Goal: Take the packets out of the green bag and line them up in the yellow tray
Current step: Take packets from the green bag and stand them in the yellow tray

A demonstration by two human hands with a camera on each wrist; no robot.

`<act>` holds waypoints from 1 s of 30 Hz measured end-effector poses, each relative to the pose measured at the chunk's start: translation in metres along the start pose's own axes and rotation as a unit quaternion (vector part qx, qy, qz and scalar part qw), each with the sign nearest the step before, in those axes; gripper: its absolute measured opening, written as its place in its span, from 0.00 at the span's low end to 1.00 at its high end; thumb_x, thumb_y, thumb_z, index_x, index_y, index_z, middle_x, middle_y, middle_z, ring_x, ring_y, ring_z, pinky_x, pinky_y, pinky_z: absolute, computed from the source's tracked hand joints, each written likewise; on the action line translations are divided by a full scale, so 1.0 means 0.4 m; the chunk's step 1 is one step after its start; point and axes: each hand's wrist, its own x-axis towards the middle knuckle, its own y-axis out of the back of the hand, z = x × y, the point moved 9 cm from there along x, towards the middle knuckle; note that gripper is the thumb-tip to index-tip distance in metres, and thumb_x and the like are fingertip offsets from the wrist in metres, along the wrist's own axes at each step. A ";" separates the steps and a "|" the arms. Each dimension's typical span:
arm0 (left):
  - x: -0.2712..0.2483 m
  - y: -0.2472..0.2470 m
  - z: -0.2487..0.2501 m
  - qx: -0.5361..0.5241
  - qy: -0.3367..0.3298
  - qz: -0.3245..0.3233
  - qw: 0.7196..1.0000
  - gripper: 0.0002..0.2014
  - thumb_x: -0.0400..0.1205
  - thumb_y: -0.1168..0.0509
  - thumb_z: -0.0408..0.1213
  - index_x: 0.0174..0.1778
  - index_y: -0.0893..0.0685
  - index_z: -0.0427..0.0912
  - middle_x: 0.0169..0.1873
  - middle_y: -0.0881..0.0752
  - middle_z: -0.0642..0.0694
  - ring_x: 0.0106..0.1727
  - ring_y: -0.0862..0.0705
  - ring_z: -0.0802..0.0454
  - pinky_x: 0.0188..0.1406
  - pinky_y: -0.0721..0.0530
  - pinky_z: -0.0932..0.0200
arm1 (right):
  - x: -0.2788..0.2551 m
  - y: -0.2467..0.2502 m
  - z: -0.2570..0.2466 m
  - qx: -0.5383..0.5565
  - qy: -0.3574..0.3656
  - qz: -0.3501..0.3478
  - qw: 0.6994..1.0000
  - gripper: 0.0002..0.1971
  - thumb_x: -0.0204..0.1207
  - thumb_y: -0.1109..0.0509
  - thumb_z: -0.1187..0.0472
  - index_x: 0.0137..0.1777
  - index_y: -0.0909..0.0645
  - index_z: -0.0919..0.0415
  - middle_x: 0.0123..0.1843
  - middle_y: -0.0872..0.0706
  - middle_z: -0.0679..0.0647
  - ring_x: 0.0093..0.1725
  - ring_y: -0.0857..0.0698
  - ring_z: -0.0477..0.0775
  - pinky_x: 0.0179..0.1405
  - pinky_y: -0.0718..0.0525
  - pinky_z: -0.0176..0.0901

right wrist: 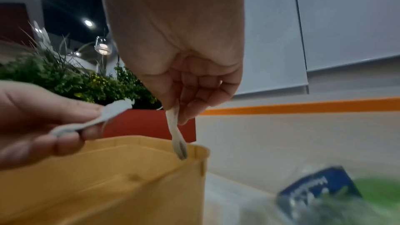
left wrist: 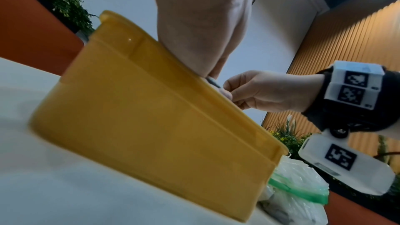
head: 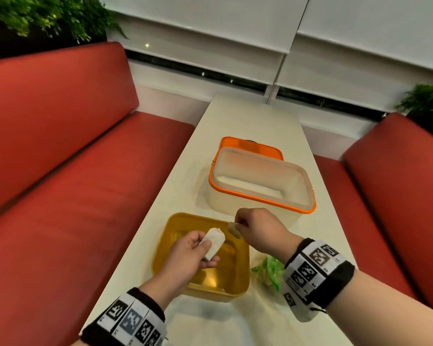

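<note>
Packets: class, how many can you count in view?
2. One packet in the left hand above the yellow tray; another pinched by the right hand. The green bag may hide more.

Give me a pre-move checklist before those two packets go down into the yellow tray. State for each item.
1. Left hand has a grip on its white packet: ok.
2. Right hand pinches the second packet by its top edge, hanging over the tray's far right corner: ok.
3. Yellow tray sits flat on the table: ok.
4. Tray floor free for a first row: ok, no packets lie inside.
5. Green bag lies beside the tray: ok.
6. Packets left in the bag: cannot tell.
</note>
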 end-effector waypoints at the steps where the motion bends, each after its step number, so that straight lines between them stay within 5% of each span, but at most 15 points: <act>1: 0.000 -0.003 0.001 0.003 -0.001 -0.007 1.000 0.05 0.85 0.41 0.29 0.51 0.20 0.34 0.45 0.14 0.39 0.38 0.11 0.48 0.35 0.12 0.62 | 0.006 -0.011 0.004 -0.014 -0.005 -0.007 1.000 0.08 0.78 0.37 0.54 0.45 0.19 0.55 0.41 0.15 0.53 0.43 0.19 0.57 0.38 0.26 0.43; 6: -0.007 -0.019 -0.003 0.011 0.017 -0.064 0.998 0.05 0.84 0.39 0.28 0.52 0.20 0.32 0.45 0.13 0.37 0.37 0.11 0.48 0.35 0.12 0.60 | 0.030 -0.061 0.021 -0.081 -0.023 -0.035 0.996 0.10 0.78 0.38 0.58 0.51 0.16 0.53 0.50 0.13 0.52 0.53 0.19 0.58 0.48 0.30 0.47; 16: -0.019 -0.019 0.005 0.020 0.041 -0.137 0.990 0.02 0.83 0.38 0.28 0.46 0.20 0.36 0.37 0.12 0.42 0.36 0.11 0.48 0.32 0.13 0.61 | 0.025 -0.082 0.005 -0.140 0.001 -0.035 0.989 0.11 0.76 0.40 0.57 0.48 0.16 0.55 0.46 0.13 0.53 0.51 0.22 0.58 0.51 0.33 0.50; 25: 0.000 -0.009 -0.008 0.025 0.064 -0.107 0.992 0.03 0.84 0.39 0.28 0.50 0.20 0.33 0.40 0.13 0.39 0.37 0.11 0.48 0.31 0.13 0.62 | 0.021 -0.100 0.006 -0.224 -0.009 -0.022 0.974 0.10 0.75 0.38 0.57 0.49 0.18 0.57 0.47 0.17 0.54 0.53 0.24 0.59 0.53 0.33 0.52; 30: 0.049 0.037 -0.018 0.203 0.063 -0.001 0.977 0.03 0.80 0.33 0.32 0.42 0.15 0.43 0.40 0.12 0.45 0.42 0.15 0.51 0.38 0.17 0.58 | 0.017 -0.109 0.000 -0.248 -0.004 -0.007 0.969 0.11 0.75 0.36 0.50 0.49 0.19 0.57 0.47 0.17 0.53 0.52 0.22 0.59 0.53 0.33 0.53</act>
